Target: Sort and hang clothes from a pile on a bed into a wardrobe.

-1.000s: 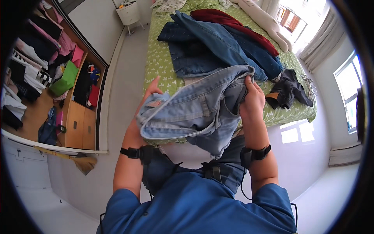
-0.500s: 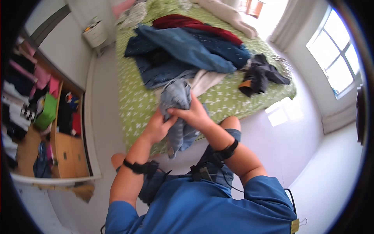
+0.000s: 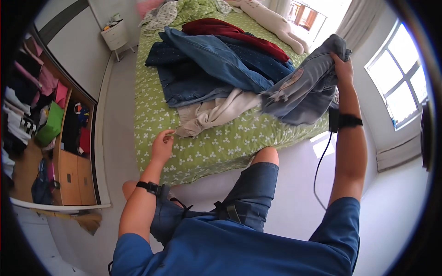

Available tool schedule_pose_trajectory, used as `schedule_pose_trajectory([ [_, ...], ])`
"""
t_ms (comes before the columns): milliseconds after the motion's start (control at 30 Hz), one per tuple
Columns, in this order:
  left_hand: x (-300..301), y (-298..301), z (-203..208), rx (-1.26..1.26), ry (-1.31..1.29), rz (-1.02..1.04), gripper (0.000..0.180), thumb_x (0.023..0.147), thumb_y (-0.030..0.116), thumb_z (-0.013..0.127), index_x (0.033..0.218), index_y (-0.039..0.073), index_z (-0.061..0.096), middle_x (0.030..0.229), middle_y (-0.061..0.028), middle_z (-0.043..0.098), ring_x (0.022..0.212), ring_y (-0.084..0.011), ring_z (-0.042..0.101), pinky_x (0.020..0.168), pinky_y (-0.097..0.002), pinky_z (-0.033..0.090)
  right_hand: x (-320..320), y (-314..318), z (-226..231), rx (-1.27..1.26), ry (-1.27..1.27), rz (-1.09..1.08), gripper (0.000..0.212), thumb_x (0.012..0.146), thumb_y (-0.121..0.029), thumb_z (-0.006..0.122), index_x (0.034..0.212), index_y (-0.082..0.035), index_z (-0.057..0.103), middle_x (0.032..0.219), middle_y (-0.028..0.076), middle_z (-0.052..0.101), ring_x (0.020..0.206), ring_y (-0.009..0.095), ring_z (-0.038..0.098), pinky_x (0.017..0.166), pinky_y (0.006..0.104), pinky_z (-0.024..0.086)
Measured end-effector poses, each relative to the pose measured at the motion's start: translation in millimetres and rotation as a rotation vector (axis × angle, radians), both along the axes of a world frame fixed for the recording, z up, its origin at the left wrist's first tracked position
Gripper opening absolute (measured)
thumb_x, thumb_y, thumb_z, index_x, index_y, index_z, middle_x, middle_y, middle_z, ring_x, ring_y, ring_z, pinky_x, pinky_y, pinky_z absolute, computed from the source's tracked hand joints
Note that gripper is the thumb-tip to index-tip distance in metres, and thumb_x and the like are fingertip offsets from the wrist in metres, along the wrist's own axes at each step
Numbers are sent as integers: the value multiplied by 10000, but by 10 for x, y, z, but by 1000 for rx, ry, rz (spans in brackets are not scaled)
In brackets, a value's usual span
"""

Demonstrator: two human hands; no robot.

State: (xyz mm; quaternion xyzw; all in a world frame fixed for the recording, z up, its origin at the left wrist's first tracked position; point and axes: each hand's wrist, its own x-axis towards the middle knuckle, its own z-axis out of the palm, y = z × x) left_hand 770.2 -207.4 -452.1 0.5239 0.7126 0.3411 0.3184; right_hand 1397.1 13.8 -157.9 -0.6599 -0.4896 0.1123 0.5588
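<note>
My right hand, out to the far right, grips the upper end of a pair of ripped grey-blue jeans. The jeans hang at a slant, their frayed lower part over the bed's right side. Nothing is in my left hand; its fingers are apart above the near edge of the bed, close to the beige trousers. Behind these trousers lies a heap of blue jeans, with a dark red garment on its far side. The dark garment at the bed's right side is hidden behind the raised jeans.
The bed has a green patterned sheet, and a long plush toy lies at its far right. On the left stand an open wardrobe full of clothes and a small white cabinet. A broom head lies low on the left.
The grey-blue jeans were bunched between both hands; my right hand has swung them up and to the right. My left hand has let go and moved left, and the beige trousers show more.
</note>
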Motion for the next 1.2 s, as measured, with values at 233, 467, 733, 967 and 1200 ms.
schedule_pose_trajectory([
  [233, -311, -158, -591, 34, -215, 172, 220, 1104, 82, 572, 1269, 38, 710, 1094, -108, 767, 961, -204, 752, 870, -377, 611, -1439, 209, -1234, 62, -619, 191, 676, 879, -299, 860, 1434, -9, 606, 1425, 256, 631, 1352, 414, 588, 1143, 453, 470],
  [467, -281, 44, -803, 100, -306, 227, 171, 1094, 34, 551, 1124, 5, 717, 960, -114, 765, 834, -205, 773, 748, -370, 640, -3512, -353, -2418, -203, -669, 1383, 1008, 738, -574, 904, 1566, -128, 539, 1586, 258, 512, 1490, 450, 452, 1261, 552, 331],
  [733, -215, 51, -743, 138, -328, 238, 162, 1078, 18, 543, 1055, 1, 702, 877, -114, 757, 785, -193, 777, 716, -356, 633, -3855, -1127, -3087, -71, -595, 1015, 436, 905, -197, 801, 1328, -121, 730, 1279, 100, 757, 1240, 363, 686, 1144, 523, 483],
  [967, -279, 36, -857, 190, -385, 188, 154, 1066, 28, 545, 1078, 22, 698, 883, -99, 741, 787, -194, 772, 709, -353, 628, -3682, -800, -1109, 44, 818, 610, 346, 1075, -205, 687, 1320, 38, 664, 1251, 142, 724, 1116, 266, 710, 1002, 423, 573],
  [1200, -268, 12, -852, 208, -432, 144, 140, 1057, 14, 554, 1090, 3, 690, 905, -96, 742, 801, -197, 774, 703, -354, 628, -3743, -951, 372, 359, 813, 825, 377, 1142, -184, 535, 1458, 20, 565, 1441, 175, 643, 1321, 344, 635, 1155, 511, 517],
])
